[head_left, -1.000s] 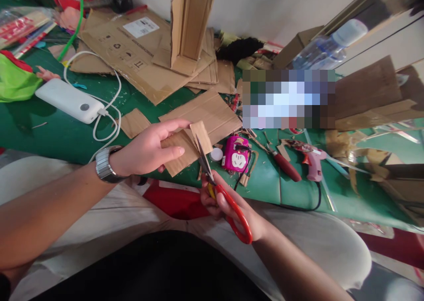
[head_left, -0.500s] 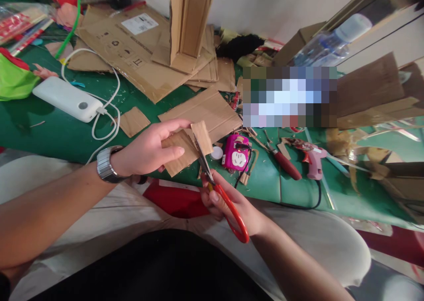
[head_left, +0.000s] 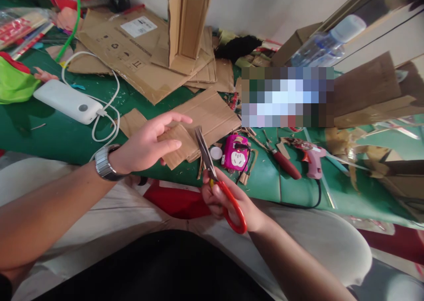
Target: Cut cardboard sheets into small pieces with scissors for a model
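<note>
My left hand [head_left: 149,144], with a metal watch on its wrist, grips a small brown cardboard piece [head_left: 180,145] just above the front edge of the green table [head_left: 49,133]. My right hand [head_left: 232,201] holds red-handled scissors [head_left: 218,182]. Their blades are closed and point up and away, right beside the right edge of the cardboard piece. No loose offcut shows at the blades.
A white power bank [head_left: 64,101] with a cable lies at the left. Flat cardboard sheets [head_left: 132,49] and an upright cardboard piece [head_left: 187,23] fill the back. A pink socket block [head_left: 236,153], red-handled pliers [head_left: 281,159], a glue gun [head_left: 309,157] and a water bottle [head_left: 326,45] lie to the right.
The scissor blades closed through the cardboard; the small flap that stood up beside the blades is gone. My left hand lowered the piece slightly and its fingers spread.
</note>
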Action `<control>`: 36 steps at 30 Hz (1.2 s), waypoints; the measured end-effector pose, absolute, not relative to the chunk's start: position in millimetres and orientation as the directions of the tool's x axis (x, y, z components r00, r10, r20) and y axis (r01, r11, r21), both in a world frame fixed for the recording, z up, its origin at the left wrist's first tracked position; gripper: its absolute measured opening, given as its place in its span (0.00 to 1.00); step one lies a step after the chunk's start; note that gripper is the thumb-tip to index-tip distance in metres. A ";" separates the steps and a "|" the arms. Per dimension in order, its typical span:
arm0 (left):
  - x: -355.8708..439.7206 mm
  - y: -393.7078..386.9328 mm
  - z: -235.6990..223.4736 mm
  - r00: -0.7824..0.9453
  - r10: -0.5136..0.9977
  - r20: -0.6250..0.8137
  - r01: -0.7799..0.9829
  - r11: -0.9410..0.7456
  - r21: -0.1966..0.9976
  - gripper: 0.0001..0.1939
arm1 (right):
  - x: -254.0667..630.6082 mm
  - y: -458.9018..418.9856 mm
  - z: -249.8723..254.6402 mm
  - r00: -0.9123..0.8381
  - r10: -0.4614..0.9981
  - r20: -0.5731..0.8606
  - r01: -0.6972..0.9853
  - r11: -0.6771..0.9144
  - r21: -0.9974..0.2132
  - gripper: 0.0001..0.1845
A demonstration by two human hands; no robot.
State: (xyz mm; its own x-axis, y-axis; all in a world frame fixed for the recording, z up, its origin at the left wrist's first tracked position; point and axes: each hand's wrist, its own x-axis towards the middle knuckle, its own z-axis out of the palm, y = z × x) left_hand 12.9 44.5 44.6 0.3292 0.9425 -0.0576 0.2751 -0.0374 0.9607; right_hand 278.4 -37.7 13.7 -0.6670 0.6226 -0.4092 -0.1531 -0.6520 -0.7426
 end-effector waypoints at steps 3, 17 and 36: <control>13.2 43.5 44.0 0.296 0.948 -0.117 0.228 0.049 0.972 0.19 | 278.1 -36.5 12.0 -0.648 0.668 -0.367 -0.215 -0.622 -0.753 0.25; 24.5 36.1 37.3 0.237 0.967 -0.089 0.167 0.049 0.985 0.16 | 282.0 -39.5 19.4 -0.565 0.769 -0.300 -0.028 -0.381 -0.924 0.26; 23.6 24.0 36.0 0.215 0.976 -0.033 0.276 -0.028 0.961 0.18 | 275.2 -44.6 21.4 -0.542 0.770 -0.338 0.052 -0.370 -0.927 0.26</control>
State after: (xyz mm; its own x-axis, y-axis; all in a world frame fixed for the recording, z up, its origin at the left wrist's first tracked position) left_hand 23.6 24.0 36.0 0.2148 0.9761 -0.0331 0.2756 -0.0281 0.9609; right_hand 275.2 -44.6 21.4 -0.5419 0.7696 -0.3378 0.0521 -0.3704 -0.9274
